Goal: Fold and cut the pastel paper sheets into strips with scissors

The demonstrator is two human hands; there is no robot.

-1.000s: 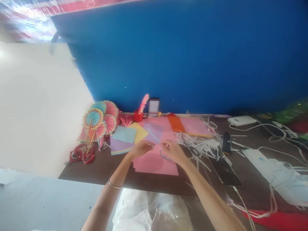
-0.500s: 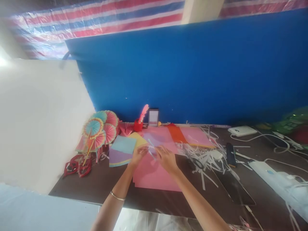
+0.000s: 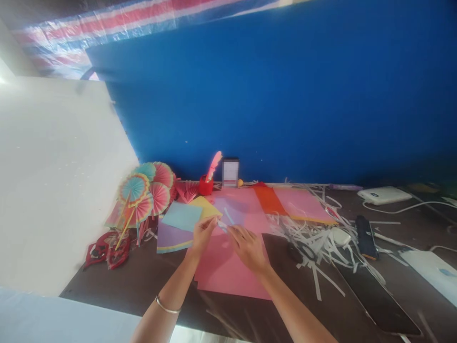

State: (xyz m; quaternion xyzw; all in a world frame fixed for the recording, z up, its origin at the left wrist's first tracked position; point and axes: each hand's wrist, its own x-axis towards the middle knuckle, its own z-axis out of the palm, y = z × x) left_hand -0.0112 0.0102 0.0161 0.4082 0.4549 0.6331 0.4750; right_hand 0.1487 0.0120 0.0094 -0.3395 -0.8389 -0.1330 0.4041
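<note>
Well, the left hand (image 3: 204, 233) has its fingertips pressed together on one end of a small pale strip (image 3: 222, 225). The right hand (image 3: 249, 245) has its fingers bent by the other end, but its thumb is hidden, so I cannot tell if it pinches too. The strip is between both hands, over the pink paper (image 3: 232, 271) on the tabletop (image 3: 117, 286). To hold such a thin thing well, use just the tips of the fingers and squeeze softly, because a hard squeeze could crease it. Keep it straight, and do not tug, or it may tear. Go slowly, with both wrists low and still. Watch the light blue sheet (image 3: 181, 216) and the yellow sheet (image 3: 207, 207) near the left hand, since a bump could slide them. The scissors (image 3: 307, 251) lie by messy white strips (image 3: 332, 243), well apart from the fingers.
</note>
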